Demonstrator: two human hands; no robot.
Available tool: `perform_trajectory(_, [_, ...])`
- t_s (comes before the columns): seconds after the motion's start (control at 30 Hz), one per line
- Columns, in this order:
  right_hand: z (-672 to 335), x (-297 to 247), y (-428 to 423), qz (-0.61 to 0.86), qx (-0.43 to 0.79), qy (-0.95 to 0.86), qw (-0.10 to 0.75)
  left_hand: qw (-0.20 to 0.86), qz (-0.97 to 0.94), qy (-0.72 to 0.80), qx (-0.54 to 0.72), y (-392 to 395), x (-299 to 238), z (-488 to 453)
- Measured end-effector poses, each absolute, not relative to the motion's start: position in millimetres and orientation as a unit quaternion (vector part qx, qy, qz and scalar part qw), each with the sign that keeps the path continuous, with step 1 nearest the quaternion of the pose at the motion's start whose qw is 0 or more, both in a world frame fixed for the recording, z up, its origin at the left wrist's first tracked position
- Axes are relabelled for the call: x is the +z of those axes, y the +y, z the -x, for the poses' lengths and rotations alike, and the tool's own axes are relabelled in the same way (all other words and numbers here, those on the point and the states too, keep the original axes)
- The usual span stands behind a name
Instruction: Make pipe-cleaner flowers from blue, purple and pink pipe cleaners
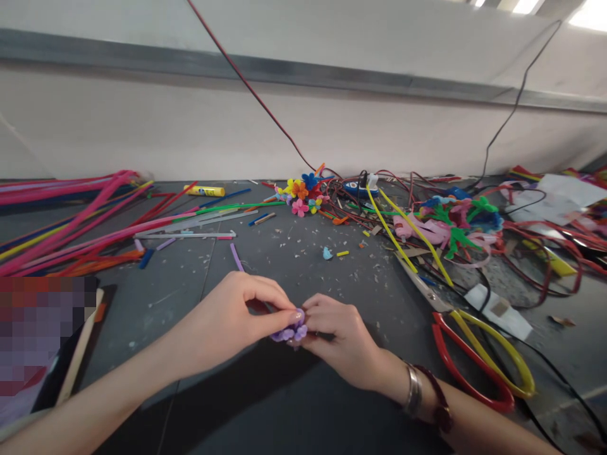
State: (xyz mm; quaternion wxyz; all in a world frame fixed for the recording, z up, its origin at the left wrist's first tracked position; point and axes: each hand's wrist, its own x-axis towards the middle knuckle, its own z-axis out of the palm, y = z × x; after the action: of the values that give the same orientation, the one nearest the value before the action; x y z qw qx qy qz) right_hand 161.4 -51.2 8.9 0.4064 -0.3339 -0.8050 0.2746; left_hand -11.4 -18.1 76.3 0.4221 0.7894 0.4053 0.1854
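Over the workbench, a purple pipe-cleaner flower sits between both hands' fingers

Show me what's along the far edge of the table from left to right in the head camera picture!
pink pipe cleaners → yellow glue stick → small pipe-cleaner flowers → pink and green pipe-cleaner flowers → white paper

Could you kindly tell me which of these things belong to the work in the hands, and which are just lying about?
In use: purple pipe-cleaner flower, pinched between left hand and right hand.

Lying about: scissors, yellow tube, pink pipe cleaners, bunch of colourful pipe-cleaner flowers.
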Motion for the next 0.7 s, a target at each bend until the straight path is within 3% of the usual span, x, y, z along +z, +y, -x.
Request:
perform_trajectory(0.47, [-170.3, 9.5, -47.3, 0.418, 0.304, -0.701, 0.492, 0.496, -0.739, 0.431, 0.151, -5.5, 73.5, 16.9])
perform_trajectory(0.7, [-170.6, 9.5, -46.3, 0.424, 0.350, -0.650, 0.525, 0.541, -0.670, 0.431, 0.269, -14.7, 58.1, 1.9])
